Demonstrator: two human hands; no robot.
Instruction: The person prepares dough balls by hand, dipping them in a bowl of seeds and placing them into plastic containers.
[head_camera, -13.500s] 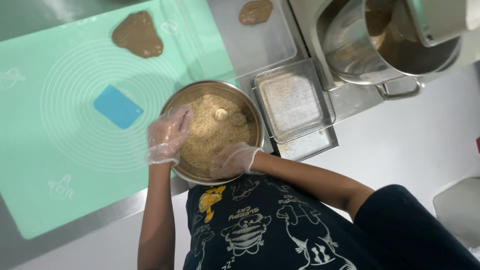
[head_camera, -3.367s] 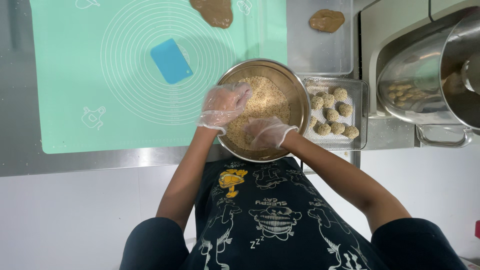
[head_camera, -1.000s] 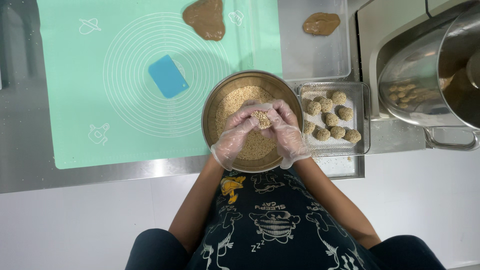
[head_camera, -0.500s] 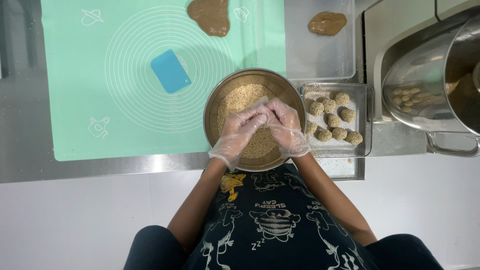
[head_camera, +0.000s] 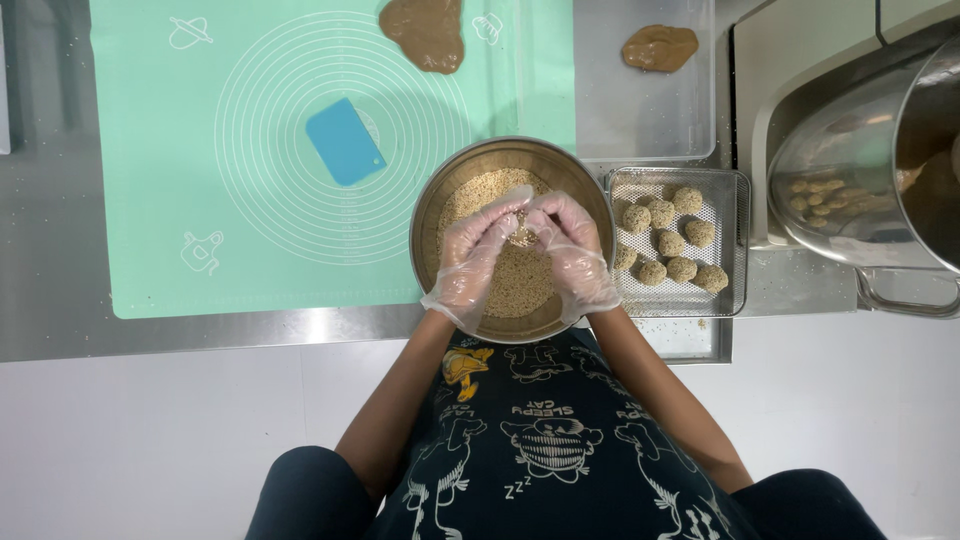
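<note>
Both my hands wear clear plastic gloves and meet over a round metal bowl (head_camera: 432, 205) filled with sesame seeds. My left hand (head_camera: 477, 256) and my right hand (head_camera: 574, 248) cup a small seed-coated dough ball (head_camera: 520, 237) between their fingertips. To the right of the bowl a perforated metal tray (head_camera: 728, 240) holds several coated balls (head_camera: 668, 243).
A mint silicone mat (head_camera: 200, 160) carries a blue scraper (head_camera: 345, 141) and a brown dough lump (head_camera: 424, 30). A second dough lump (head_camera: 659, 47) lies on a clear tray at the top. A large steel pot (head_camera: 865, 190) stands at the right.
My hands keep turning the ball over the bowl and have shifted slightly. Earlier they were spread in the seeds, and the tray has filled with balls since the oldest frame.
</note>
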